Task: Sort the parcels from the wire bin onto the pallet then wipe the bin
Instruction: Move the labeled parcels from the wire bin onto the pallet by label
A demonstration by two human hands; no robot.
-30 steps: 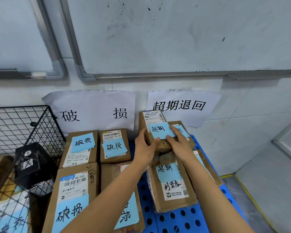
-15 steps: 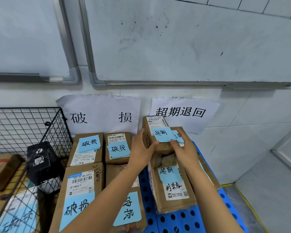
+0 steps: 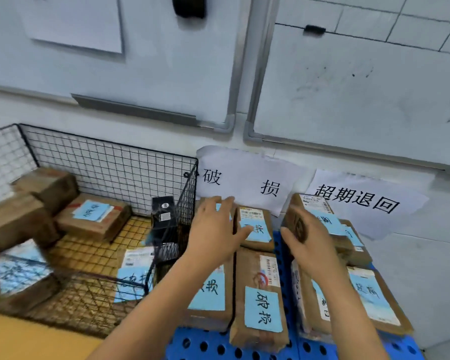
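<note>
Parcels (image 3: 260,294) lie under both hands (image 3: 216,232), fingers spread, empty.

both bare forearms outstretched, left hand (image 3: 213,229) and right hand (image 3: 307,242) empty, fingers (image 3: 244,233) loosely spread

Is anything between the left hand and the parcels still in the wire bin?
Yes. The left hand hovers open over the pallet parcels, and the wire bin's right mesh wall stands between it and the parcels inside. A black box sits just behind that wall. The bin's top is open, so reaching over looks clear.
</note>
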